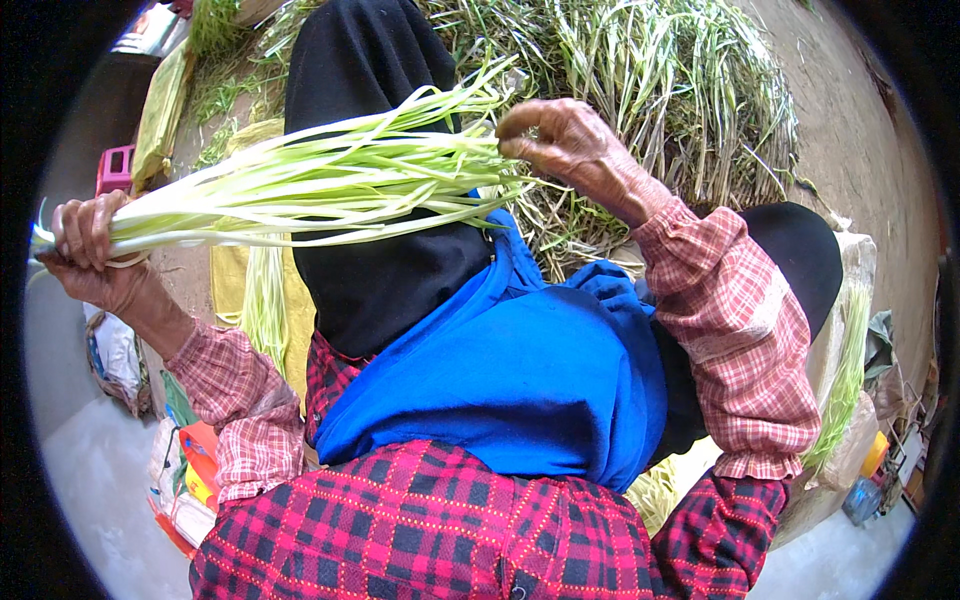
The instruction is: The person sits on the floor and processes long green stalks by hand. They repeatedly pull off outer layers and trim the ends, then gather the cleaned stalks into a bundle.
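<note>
At the far left, my left hand (94, 232) is closed around the white stem ends of a bunch of pale green leafy stalks (337, 180), which look like blanched chives. The bunch stretches sideways over my black-clad leg, its loose leaf tips pointing right. My right hand (559, 146) is beside those tips, slightly blurred, with thumb and fingers curved and apart. Whether the fingertips touch a leaf is hard to tell. A blue cloth apron (510, 375) covers my lap.
A large heap of green and dried stalks (660, 97) lies before me. More pale stalks rest on a yellow sack (300, 300) at left and on a pale sack (855, 255) at right. A pink plastic stool (115, 169) and plastic bags (199, 457) stand at left.
</note>
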Tool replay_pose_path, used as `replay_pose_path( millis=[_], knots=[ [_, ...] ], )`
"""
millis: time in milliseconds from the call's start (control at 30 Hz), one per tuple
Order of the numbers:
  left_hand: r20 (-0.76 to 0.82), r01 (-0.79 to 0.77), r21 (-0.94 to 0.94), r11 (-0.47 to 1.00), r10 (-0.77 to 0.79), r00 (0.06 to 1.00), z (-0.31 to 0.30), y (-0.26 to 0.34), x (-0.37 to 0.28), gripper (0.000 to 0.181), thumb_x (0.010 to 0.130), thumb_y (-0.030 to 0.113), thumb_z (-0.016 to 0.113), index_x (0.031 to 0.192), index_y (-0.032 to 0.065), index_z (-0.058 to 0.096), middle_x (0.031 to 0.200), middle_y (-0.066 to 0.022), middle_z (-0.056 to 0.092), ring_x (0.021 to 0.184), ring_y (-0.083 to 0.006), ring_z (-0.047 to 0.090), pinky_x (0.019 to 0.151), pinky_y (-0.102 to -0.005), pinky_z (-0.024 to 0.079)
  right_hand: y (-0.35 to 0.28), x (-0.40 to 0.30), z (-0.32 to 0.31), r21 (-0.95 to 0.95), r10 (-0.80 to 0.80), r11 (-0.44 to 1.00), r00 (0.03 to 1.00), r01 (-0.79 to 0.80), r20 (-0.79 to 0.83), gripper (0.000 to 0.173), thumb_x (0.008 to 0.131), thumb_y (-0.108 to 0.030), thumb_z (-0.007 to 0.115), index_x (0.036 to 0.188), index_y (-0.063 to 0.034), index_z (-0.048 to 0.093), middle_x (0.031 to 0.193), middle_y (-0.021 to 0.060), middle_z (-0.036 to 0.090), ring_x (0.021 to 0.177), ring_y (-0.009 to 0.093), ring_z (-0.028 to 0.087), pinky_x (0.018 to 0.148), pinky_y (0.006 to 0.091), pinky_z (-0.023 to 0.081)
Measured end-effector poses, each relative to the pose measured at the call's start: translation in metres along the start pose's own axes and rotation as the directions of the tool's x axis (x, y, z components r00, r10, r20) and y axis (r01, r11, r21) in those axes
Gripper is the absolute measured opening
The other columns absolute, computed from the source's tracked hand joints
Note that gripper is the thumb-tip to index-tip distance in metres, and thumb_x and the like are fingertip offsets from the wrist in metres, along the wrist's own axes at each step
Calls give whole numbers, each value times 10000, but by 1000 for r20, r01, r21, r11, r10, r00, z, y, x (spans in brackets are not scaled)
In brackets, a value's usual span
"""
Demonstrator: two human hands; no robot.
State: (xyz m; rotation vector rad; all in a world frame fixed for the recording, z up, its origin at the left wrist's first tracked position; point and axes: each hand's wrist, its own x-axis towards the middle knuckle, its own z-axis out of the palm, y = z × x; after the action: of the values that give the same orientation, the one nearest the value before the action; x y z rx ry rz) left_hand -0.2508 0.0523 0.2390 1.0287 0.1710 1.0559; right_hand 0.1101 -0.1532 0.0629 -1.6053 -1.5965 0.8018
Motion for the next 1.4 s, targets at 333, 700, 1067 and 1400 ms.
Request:
replay_pose_path(
  millis=[333, 700, 1067, 1400],
  knots=[
    [278, 138, -115, 984, -102, 955, 14, 2, -2, 264, 795, -1, 419, 582, 148, 369, 431, 41, 330, 346, -49, 266, 559, -181, 325, 7, -5, 0, -144, -51, 989, 988, 30, -146, 154, 776, -192, 566, 861, -82, 633, 749, 123, 619, 741, 292, 605, 671, 372, 468],
    [233, 91, -113, 989, -62, 970, 26, 3, -10, 410, 862, 34, 370, 480, 178, 330, 360, 44, 298, 311, -43, 225, 496, -151, 320, -30, 18, -11, -303, -395, 903, 863, 304, -314, 115, 791, -21, 569, 898, -45, 605, 885, 63, 600, 819, 212, 590, 710, 298, 470],
    [100, -23, -42, 999, 27, 995, 15, 16, -14, 356, 634, 100, 726, 560, 162, 383, 390, 59, 352, 308, -14, 283, 356, -136, 305, -10, 45, 5, -477, -291, 854, 951, 208, -105, 213, 807, -126, 566, 1016, -115, 605, 934, 57, 581, 866, 273, 591, 767, 371, 469],
    [168, 5, -30, 1000, 0, 986, 9, 18, -13, 326, 712, 176, 647, 545, 167, 366, 393, 61, 328, 314, -22, 276, 385, -143, 305, -5, 42, 1, -476, -237, 857, 971, 196, -26, 161, 793, -151, 582, 943, -111, 627, 897, 55, 562, 861, 269, 588, 739, 362, 476]
  ],
)
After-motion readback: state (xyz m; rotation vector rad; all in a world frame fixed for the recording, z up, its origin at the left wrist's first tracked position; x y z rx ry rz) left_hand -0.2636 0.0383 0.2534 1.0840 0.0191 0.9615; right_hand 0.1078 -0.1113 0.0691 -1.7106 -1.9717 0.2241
